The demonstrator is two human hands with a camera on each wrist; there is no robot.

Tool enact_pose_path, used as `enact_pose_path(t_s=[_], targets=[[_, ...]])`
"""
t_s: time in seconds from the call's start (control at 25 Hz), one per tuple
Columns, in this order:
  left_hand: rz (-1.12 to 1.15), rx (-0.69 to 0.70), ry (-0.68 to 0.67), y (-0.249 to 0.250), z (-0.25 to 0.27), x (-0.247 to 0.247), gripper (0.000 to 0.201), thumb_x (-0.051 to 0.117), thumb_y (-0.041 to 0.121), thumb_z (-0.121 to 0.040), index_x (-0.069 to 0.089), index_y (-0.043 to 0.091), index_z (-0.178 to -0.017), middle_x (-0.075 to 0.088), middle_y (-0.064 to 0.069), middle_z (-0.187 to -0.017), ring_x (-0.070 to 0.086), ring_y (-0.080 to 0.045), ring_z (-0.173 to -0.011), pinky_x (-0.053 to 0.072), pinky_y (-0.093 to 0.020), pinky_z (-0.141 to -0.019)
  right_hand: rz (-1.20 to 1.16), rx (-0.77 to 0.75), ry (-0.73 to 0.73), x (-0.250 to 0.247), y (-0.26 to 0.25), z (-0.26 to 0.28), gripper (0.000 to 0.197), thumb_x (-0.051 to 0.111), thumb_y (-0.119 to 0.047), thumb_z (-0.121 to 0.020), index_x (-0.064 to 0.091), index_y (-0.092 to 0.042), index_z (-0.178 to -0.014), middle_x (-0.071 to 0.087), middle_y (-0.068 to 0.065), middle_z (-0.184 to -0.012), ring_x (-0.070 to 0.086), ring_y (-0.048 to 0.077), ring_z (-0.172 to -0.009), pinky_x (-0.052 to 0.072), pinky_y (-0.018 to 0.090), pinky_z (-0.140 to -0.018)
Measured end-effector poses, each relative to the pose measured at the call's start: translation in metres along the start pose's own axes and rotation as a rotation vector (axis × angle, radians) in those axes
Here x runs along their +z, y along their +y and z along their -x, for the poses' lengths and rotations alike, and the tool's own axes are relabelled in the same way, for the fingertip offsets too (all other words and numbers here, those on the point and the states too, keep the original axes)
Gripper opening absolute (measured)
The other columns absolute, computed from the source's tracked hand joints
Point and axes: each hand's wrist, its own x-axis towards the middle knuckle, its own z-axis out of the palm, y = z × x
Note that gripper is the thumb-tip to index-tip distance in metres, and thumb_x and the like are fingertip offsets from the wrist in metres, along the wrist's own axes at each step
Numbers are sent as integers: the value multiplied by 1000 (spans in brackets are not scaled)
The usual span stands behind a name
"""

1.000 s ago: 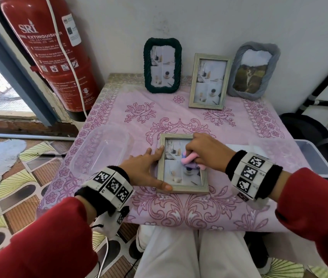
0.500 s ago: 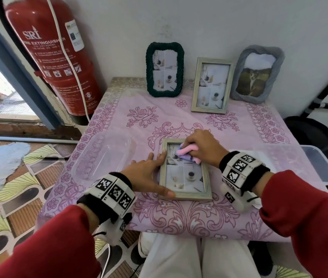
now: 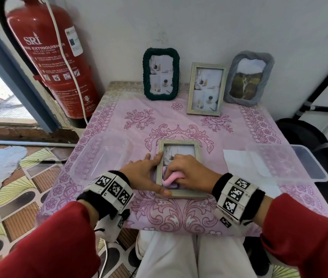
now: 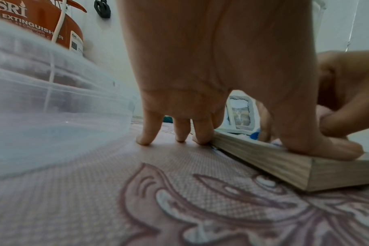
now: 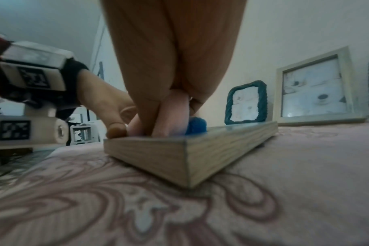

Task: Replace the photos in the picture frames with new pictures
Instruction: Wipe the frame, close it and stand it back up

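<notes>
A pale wooden picture frame [image 3: 179, 143] lies flat, glass up, on the pink tablecloth near the front edge. My left hand [image 3: 148, 173] rests open on its left side, thumb on the near left corner and index finger along the left rail [image 4: 263, 156]. My right hand [image 3: 189, 171] grips a pink cloth [image 3: 170, 180] and presses it on the near left part of the glass; the right wrist view shows its fingers [image 5: 158, 116] on the frame [image 5: 190, 149]. Three frames stand against the wall: green [image 3: 161, 74], wooden [image 3: 207, 89], grey [image 3: 248, 79].
A clear plastic container [image 3: 101, 157] sits just left of my left hand, another [image 3: 291, 163] at the right edge over a white sheet [image 3: 239, 163]. A red fire extinguisher [image 3: 52, 57] stands at the back left. A black bag [image 3: 307, 141] is beside the table.
My right hand has slid the pink cloth from the far part of the glass back to the near left part. The left hand and the frame have stayed put.
</notes>
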Motion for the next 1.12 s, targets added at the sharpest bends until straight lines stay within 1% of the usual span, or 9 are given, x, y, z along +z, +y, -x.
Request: enact_pose_path(t_s=[0.12,0.2,0.28,0.36,0.56,0.8,0.92,1.0,1.12], targets=[[10,-4,-7,0,2,0,123,69,70,-61,-14,37,-145,-3,-10,-158,12,-21,-146,17,-43,-118,70,-79,-86,0,-8,10,16,60,-17,-88,73,-8,-88,70,9,-85,39,13,-77,30,26,-72],[8,-5,-12,0,4,0,122,68,69,-62,-15,37,-145,-4,-10,-158,9,-20,-146,15,-44,-118,250,-99,-150,-5,-8,16,24,50,-24,-94,70,-12,-93,68,3,-97,46,17,-86,34,30,-80],[-1,1,-16,0,4,0,121,68,68,-64,-15,35,-146,-3,-8,-158,5,-18,-147,14,-45,-118,388,-42,-201,-12,-5,24,23,45,-22,-94,67,-18,-100,62,-1,-106,48,18,-98,35,31,-85],[3,19,-17,0,4,-1,120,68,66,-65,-15,33,-146,-1,-5,-159,-1,-15,-147,12,-47,-118,458,36,-198,-17,-2,32,22,46,-21,-92,64,-23,-105,56,-1,-104,46,20,-99,31,29,-82],[-16,25,-12,1,6,-1,117,66,66,-68,-15,34,-146,-3,-2,-159,5,-20,-146,12,-47,-118,602,260,-136,-15,-6,24,15,53,-18,-83,64,-23,-92,49,-2,-100,41,20,-100,25,27,-78],[-22,39,-13,2,7,-1,117,65,65,-69,-15,32,-147,-2,-6,-158,6,-21,-146,13,-48,-117,556,348,-60,-22,9,5,17,53,-14,-82,66,-16,-93,57,3,-99,45,23,-100,24,28,-75],[-16,34,-20,2,7,-2,117,65,65,-69,-15,33,-147,-4,-7,-158,6,-22,-146,12,-49,-117,498,318,8,-29,23,-12,16,50,-9,-74,65,-14,-72,66,4,-78,43,21,-77,22,26,-70],[-6,30,-26,3,7,-2,116,65,65,-69,-15,33,-146,-4,-8,-158,5,-22,-146,10,-50,-118,431,299,63,-31,35,-20,19,50,-8,-77,66,-15,-68,69,4,-70,43,20,-68,20,24,-69],[0,27,-22,2,5,-2,116,66,64,-69,-15,33,-147,-4,-9,-158,4,-21,-147,7,-50,-118,213,268,206,-28,47,-28,12,60,-8,-75,72,-9,-74,72,7,-71,62,22,-68,29,20,-64]])
